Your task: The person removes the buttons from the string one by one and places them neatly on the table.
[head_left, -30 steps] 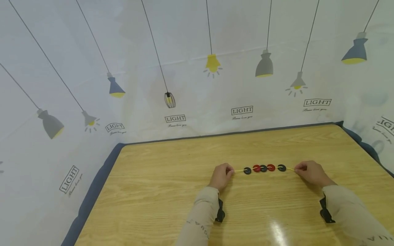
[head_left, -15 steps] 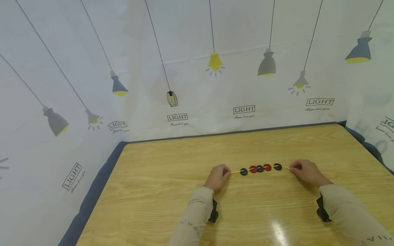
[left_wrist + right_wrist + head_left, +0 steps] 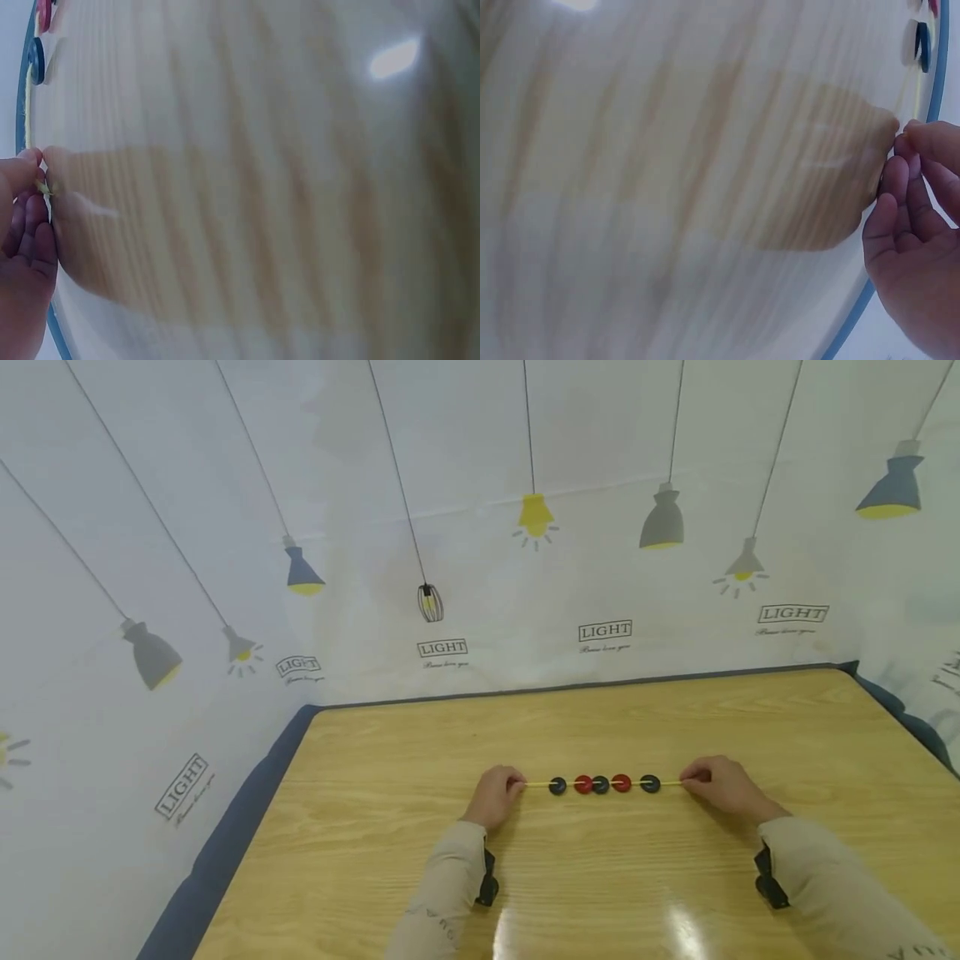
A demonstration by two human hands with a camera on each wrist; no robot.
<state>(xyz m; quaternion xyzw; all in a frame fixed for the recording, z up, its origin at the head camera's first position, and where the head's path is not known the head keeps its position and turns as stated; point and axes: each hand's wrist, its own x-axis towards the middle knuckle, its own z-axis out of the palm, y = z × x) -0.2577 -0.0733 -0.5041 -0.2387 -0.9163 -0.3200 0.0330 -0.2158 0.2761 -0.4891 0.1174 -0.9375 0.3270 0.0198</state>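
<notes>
A yellow string (image 3: 537, 785) runs straight between both hands, threaded through several round pieces. From left to right come a dark one (image 3: 557, 786), a red one, a dark one, a second red one (image 3: 621, 782) and a dark one (image 3: 650, 783); the middle three sit close together. My left hand (image 3: 495, 796) pinches the string's left end between thumb and finger; a short tail pokes out below the fingertips in the left wrist view. The right end is pinched by my right hand (image 3: 726, 787), whose other fingers curl loosely in the right wrist view.
The wooden table (image 3: 390, 827) has a dark blue edge along its back and left. Behind it hangs a pale wall covering (image 3: 495, 577) printed with lamps and the word LIGHT. Both forearms, in beige sleeves (image 3: 442, 877) with black wrist devices, reach over the near part.
Both hands have moved left in the head view with the string between them, and slightly nearer. The string now lies straighter and level. The view itself has shifted a little.
</notes>
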